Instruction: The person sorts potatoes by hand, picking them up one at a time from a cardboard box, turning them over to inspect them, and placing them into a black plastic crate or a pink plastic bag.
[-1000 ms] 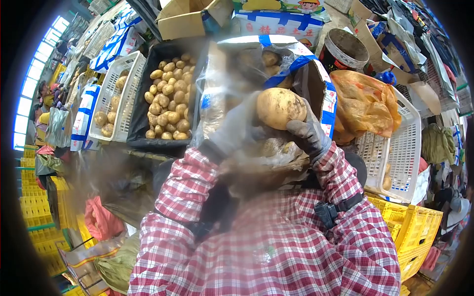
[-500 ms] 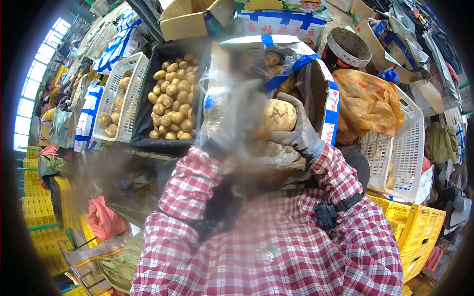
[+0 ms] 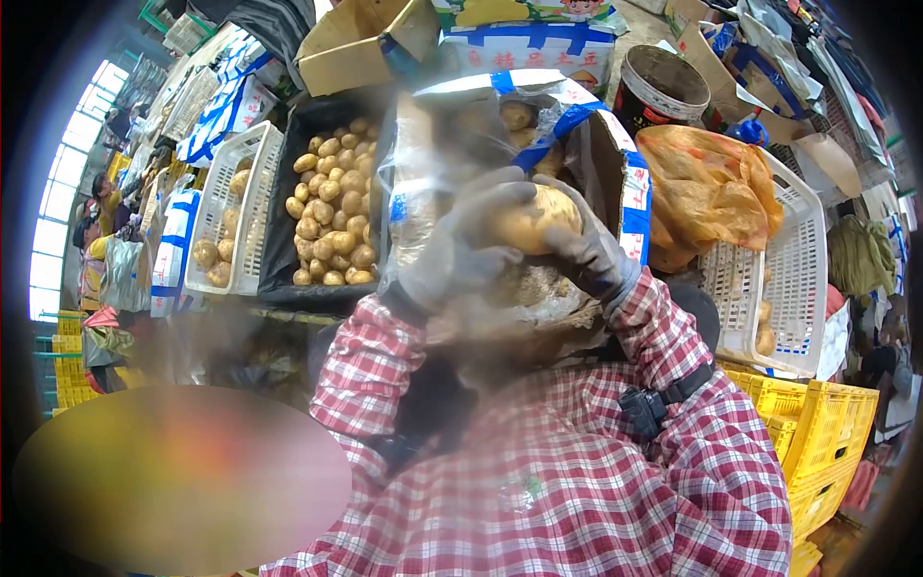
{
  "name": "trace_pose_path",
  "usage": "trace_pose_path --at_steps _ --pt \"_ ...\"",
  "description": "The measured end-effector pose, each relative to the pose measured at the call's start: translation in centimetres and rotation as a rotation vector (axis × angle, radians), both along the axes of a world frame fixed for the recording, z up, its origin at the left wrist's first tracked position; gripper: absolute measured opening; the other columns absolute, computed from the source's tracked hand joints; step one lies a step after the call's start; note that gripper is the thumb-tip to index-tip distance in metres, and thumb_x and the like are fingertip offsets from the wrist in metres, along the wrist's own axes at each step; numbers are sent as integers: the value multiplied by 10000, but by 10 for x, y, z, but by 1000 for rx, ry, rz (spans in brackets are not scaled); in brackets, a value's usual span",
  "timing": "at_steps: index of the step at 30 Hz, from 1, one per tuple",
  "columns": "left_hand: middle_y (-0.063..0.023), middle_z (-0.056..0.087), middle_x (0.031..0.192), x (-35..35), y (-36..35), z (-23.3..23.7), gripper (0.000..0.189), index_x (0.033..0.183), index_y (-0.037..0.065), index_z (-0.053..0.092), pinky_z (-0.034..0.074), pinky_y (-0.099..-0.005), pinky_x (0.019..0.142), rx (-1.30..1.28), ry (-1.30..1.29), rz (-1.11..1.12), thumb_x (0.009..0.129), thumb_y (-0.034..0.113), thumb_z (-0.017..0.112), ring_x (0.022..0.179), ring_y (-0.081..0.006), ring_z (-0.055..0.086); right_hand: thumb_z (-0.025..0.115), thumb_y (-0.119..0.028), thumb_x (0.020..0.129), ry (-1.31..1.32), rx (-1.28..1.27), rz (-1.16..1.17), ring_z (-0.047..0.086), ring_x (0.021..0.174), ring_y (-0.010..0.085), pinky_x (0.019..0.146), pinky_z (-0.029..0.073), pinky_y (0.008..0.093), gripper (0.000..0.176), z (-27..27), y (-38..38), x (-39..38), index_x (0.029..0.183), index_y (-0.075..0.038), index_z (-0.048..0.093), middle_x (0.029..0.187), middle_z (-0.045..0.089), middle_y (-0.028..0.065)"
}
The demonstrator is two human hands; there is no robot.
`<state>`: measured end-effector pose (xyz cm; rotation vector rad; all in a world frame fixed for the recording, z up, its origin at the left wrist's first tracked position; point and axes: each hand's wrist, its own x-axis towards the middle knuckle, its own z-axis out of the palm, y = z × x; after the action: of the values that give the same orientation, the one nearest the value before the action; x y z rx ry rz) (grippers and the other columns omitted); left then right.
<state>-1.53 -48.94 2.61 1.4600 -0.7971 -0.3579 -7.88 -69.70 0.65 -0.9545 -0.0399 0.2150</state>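
Both my hands wear grey gloves and meet around one large, dirt-dusted potato (image 3: 535, 217) held up close in front of me. My left hand (image 3: 468, 240) wraps its left and top side. My right hand (image 3: 583, 252) cups it from the right and below. Directly behind the potato stands an open cardboard box (image 3: 630, 197) with blue tape and a clear plastic liner, with a few potatoes inside. My red plaid sleeves fill the lower part of the view.
A black-lined crate (image 3: 288, 240) full of small potatoes sits to the left, beside a white basket (image 3: 252, 173) with larger ones. An orange plastic bag (image 3: 707, 192) lies in a white basket (image 3: 788, 288) on the right. Yellow crates (image 3: 827, 433) stand lower right; a bucket (image 3: 659, 91) sits behind.
My left hand has come over the top of the potato, so both hands now enclose it. The potato sits slightly lower and the view has shifted a little.
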Motion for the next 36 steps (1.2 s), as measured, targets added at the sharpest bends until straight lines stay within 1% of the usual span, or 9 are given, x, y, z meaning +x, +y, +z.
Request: trace_pose_path --at_steps 5,8,11,12,18,21,26,31,36 --pt "-128 592 1227 22 13 -23 366 1292 -10 500 500 -348 965 -164 360 299 949 117 522 1118 -239 606 759 -181 794 -203 -383 -228 529 1222 244 985 499 399 711 1 -32 2 1402 -59 411 1355 514 90" --pt "-116 606 1191 23 25 -19 351 1294 3 494 528 -311 904 -174 446 381 968 135 504 1073 -207 622 676 -231 888 -295 -4 -535 486 1277 248 1036 458 427 549 6 -99 -17 1377 -71 484 1383 503 106" --pt "-122 608 1177 14 32 -4 340 1275 0 505 541 -308 884 -190 358 347 994 191 512 1018 -197 643 643 -220 922 -301 -255 -879 484 1277 259 1056 450 415 480 2 -215 -58 1354 -59 510 1394 491 112" --pt "-119 611 1170 12 34 -2 341 1269 -4 510 543 -311 886 -193 317 354 996 201 517 1009 -197 646 654 -201 915 -449 -825 -934 498 1260 253 1035 473 397 463 -5 -256 -79 1336 -59 523 1380 502 110" --pt "-131 627 1127 6 46 6 347 1251 -14 532 548 -328 882 -226 370 371 985 207 553 1027 -207 643 746 -352 843 639 -249 -1455 645 1029 201 883 535 296 393 -155 -470 -234 1148 -125 648 1100 682 53" --pt "-74 653 1097 8 48 3 305 1221 23 589 557 -324 833 -255 374 419 975 203 592 973 -181 659 694 -295 869 681 -532 -1472 633 1025 192 884 519 299 334 -167 -485 -223 1132 -96 639 1093 671 61" --pt "-99 656 859 6 34 18 200 1131 -37 588 510 -242 715 -506 741 363 985 91 543 795 -178 641 609 -200 913 -90 -988 -1031 613 1017 178 886 494 302 246 -36 -295 -36 1105 -47 624 1081 653 75" --pt "-12 651 894 0 30 17 268 1148 -1 599 468 -200 687 -169 340 255 1002 218 554 771 -59 572 607 -238 911 -524 -1352 -62 677 844 325 803 536 372 191 26 -20 69 1029 -110 686 894 683 162" --pt "-36 651 954 5 34 -7 290 1133 8 591 487 -226 754 -344 554 186 1008 265 547 859 -83 605 651 -313 871 -403 -1758 866 666 942 336 818 544 378 295 -149 83 127 1108 -139 662 1070 667 141"
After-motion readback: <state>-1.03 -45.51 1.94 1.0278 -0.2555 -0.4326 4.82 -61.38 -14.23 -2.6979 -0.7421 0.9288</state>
